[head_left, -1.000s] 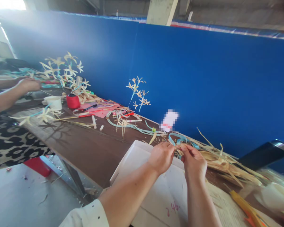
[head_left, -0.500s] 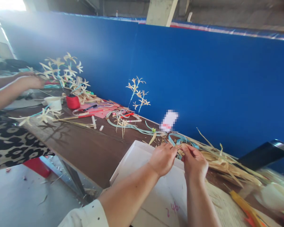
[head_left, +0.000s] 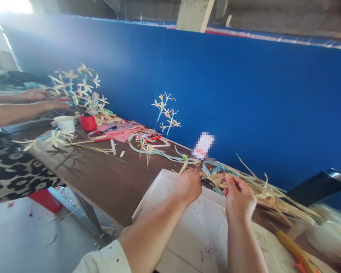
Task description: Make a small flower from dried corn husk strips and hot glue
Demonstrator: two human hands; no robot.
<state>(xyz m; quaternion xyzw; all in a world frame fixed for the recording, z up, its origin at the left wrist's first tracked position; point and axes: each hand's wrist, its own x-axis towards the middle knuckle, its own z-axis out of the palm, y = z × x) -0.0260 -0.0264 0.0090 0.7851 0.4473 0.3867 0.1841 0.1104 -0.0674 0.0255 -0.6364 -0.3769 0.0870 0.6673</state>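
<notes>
My left hand is curled closed over the far edge of a white cardboard box lid. Its fingertips are turned away, so what they hold is hidden. To its right, my right hand pinches thumb and forefinger together at the edge of a heap of dry straw-coloured husk strips. Whatever sits in that pinch is too small to tell from the strips behind. A light blue ribbon curls just beyond both hands. Pink handwritten figures mark the lid near my right forearm.
Pale husk flowers stand against the blue partition. Leftward on the table lie a red thread spool, a white cup and pale green cords. Another person's hands work at far left. A yellow-handled tool lies at right.
My hands have moved apart: the left went left and slightly down, the right slightly right. At far left, the other person's hands have also separated.
</notes>
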